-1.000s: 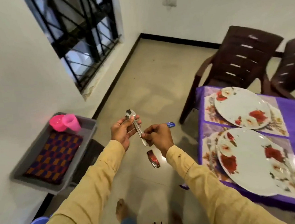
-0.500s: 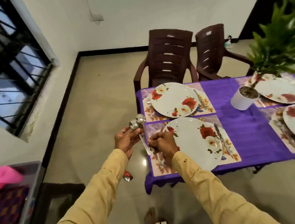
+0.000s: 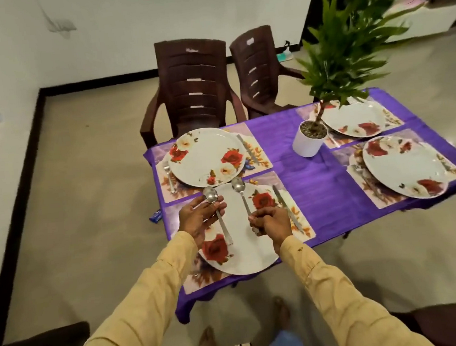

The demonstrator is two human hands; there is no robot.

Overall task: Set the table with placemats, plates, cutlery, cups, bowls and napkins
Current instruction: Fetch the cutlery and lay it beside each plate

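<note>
Both spoons are up off the desk [image 3: 318, 193], hanging over the nearest plate [image 3: 241, 256]. The left grip [image 3: 198, 221] is palm-up and holds the left spoon [image 3: 211, 195] just below its bowl, handle trailing back across the plate. The right grip [image 3: 271, 222] is curled tight round the handle end of the right spoon [image 3: 239, 191], bowl pointing away. A knife [image 3: 285, 209] lies on the placemat [image 3: 197, 280] right beside that grip. Further back there's a second plate [image 3: 206, 156] with a fork [image 3: 168, 174], a potted plant [image 3: 310, 139] and brown chairs [image 3: 195, 82].
</note>
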